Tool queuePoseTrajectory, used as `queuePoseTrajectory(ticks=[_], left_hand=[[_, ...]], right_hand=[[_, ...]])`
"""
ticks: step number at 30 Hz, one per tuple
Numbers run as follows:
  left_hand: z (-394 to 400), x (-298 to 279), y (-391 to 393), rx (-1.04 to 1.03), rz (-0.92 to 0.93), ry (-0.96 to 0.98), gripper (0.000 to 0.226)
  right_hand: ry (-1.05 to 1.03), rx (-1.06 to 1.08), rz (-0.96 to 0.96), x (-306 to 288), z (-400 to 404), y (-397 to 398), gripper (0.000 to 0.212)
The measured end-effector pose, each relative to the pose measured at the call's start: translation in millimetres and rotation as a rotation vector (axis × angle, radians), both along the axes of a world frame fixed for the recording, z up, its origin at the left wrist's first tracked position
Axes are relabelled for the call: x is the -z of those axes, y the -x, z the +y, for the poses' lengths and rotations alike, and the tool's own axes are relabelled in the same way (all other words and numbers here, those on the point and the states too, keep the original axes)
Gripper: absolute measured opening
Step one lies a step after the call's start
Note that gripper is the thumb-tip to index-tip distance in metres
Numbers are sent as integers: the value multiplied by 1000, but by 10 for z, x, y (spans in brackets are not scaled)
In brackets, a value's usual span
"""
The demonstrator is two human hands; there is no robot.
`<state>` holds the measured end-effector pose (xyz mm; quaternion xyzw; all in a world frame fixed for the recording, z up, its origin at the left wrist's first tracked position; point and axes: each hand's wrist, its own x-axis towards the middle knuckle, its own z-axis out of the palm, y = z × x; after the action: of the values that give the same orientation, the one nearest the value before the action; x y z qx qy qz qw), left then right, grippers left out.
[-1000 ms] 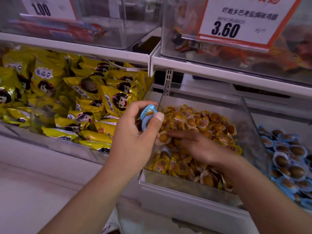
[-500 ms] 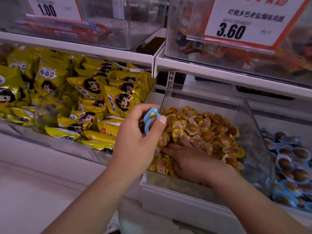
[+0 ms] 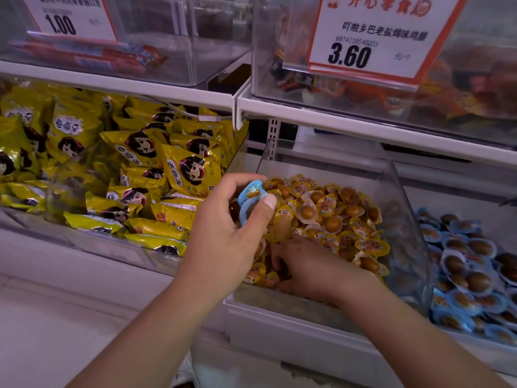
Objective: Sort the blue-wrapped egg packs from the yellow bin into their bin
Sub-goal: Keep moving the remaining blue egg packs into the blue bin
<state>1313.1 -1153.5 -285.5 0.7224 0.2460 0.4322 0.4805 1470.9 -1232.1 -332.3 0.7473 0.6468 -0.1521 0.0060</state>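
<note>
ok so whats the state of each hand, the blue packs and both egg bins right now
left hand: raised, pinching blue-wrapped egg packs
right hand: fingers dug into the yellow packs, grip hidden
clear bin of yellow-wrapped egg packs: heaped full
bin of blue-wrapped egg packs: partly filled

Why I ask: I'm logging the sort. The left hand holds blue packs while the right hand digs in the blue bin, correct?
Not quite. The head view shows the right hand digging in the yellow bin; the left hand does hold blue packs.
</note>
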Motion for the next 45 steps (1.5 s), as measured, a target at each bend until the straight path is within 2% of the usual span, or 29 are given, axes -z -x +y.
queuePoseTrajectory(ticks=[4,7,10,12,15,17,18,20,22,23,25,28,30,31,33,35,36,37,39,41,43,44,45], left_hand=[[-43,-25,-24,15,-10,4,23],[-47,-27,-39,20,12,-9,24],[-27,-15,-57,46,32,-11,25],[-18,15,-81,80,65,-9,25],[-54,101,-171,160,133,26,27],[-109,157,-255,184,167,39,32],[-139,176,-296,176,178,28,32],[-213,177,-375,111,172,-31,28],[-336,153,-464,62,146,-103,32],[-425,138,-512,70,142,-139,37],[-627,97,-608,90,171,-252,45],[-780,17,-719,103,247,-487,51],[-828,-11,-770,269,299,-522,62],[-861,3,-793,385,295,-472,68],[-964,74,-836,570,205,-254,77],[-1019,157,-880,568,109,-23,78],[-989,184,-902,512,109,15,73],[-918,211,-923,436,161,-38,65],[-722,271,-944,366,372,-326,45],[-602,328,-938,436,563,-531,38],[-574,333,-901,481,636,-507,46],[-560,333,-894,480,623,-480,53],[-551,334,-909,480,609,-477,61]], right_hand=[[-27,5,29,-8,-51,6,26],[-48,24,96,-61,-78,23,32],[-100,30,-27,-146,-115,-53,33],[-173,94,-34,-274,-191,-165,27],[-384,248,104,-489,-364,-310,18],[-544,389,320,-567,-466,-302,11],[-606,488,519,-585,-517,-265,9],[-642,709,1126,-605,-606,-164,14],[-528,821,1696,-647,-712,-67,27],[-470,810,1870,-679,-766,-34,33],[-471,747,2043,-724,-856,-17,36],[-611,729,1946,-780,-960,-50,29],[-671,741,1838,-788,-1055,-102,35],[-701,749,1792,-786,-1113,-134,36],[-765,761,1720,-779,-1228,-230,34],[-846,785,1670,-800,-1367,-371,35],[-888,776,1638,-819,-1452,-457,36],[-921,760,1585,-828,-1548,-556,35],[-901,780,1301,-790,-1748,-768,30],[-718,858,742,-670,-1934,-978,18],[-447,845,274,-516,-2053,-1081,7],[-394,838,148,-446,-2072,-1071,7],[-423,839,95,-395,-2064,-1032,18]])
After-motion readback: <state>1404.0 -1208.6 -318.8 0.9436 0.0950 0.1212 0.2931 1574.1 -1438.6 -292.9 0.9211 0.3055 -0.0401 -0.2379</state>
